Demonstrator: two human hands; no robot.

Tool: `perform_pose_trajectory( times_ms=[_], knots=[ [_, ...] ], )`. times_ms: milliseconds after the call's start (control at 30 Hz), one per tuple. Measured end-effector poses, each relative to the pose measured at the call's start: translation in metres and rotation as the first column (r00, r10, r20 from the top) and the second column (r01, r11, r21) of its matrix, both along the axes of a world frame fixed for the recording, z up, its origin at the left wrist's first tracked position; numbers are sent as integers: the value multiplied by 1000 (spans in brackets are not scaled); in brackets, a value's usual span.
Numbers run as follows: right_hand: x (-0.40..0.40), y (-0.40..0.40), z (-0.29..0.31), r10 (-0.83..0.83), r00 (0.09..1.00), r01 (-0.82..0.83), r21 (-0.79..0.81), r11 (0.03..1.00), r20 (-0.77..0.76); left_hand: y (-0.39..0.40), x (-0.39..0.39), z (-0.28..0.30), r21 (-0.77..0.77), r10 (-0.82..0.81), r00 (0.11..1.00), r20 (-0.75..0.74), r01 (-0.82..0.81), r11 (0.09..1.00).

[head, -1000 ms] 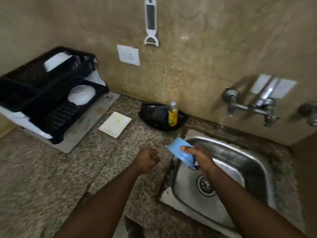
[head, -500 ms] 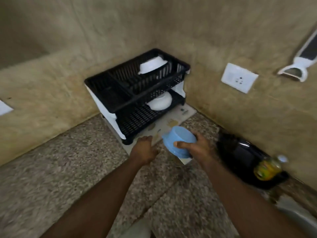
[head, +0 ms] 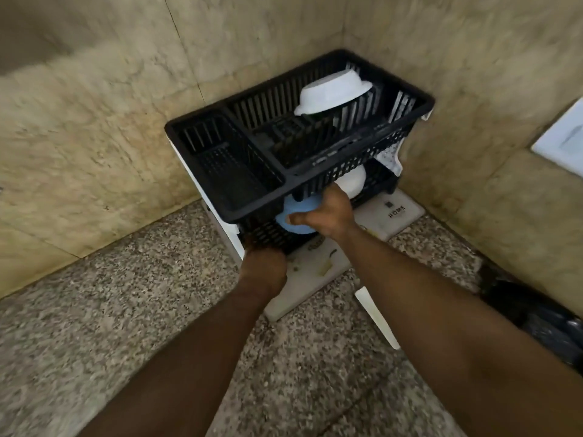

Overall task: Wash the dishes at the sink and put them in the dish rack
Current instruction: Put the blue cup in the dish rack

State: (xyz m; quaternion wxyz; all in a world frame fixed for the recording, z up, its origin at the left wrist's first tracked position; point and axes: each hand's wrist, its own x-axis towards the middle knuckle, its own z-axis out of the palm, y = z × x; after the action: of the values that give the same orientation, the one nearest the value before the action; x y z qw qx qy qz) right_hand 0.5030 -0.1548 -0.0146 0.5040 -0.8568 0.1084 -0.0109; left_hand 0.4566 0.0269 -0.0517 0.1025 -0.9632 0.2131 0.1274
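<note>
A black two-tier dish rack [head: 239,197] stands in the corner of the granite counter. My right hand [head: 328,216] grips a light blue bowl [head: 296,212] and holds it inside the lower tier, under the upper basket's front edge. A white bowl [head: 353,181] sits behind it on the lower tier. Another white bowl [head: 334,91] lies upside down in the upper basket. My left hand [head: 263,266] is at the lower tier's front edge with its fingers curled; whether it grasps the rack is hidden.
A white mat [head: 391,216] lies under the rack. A white plate [head: 375,313] lies on the counter under my right forearm. A black tray [head: 536,316] sits at the right edge. A white wall socket [head: 564,140] is on the right wall.
My right hand carried the blue bowl from the sink leftward to the rack and into its lower tier. My left hand moved along to the rack's front edge. The view swung left.
</note>
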Motion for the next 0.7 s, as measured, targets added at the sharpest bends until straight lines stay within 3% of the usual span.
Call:
perform_pose_trajectory(
  times_ms=[233,533,700],
  knots=[
    [46,25,-40,106,969,-88,89,992,-223,1,5,-17,-25,24,998,50,-23,999],
    [58,18,-57,148,966,-126,112,986,-211,0,7,-26,1,21,995,93,-21,1000],
    [55,23,-56,233,943,-241,-6,970,-236,-3,6,-21,21,16,995,101,-18,1000]
  ],
)
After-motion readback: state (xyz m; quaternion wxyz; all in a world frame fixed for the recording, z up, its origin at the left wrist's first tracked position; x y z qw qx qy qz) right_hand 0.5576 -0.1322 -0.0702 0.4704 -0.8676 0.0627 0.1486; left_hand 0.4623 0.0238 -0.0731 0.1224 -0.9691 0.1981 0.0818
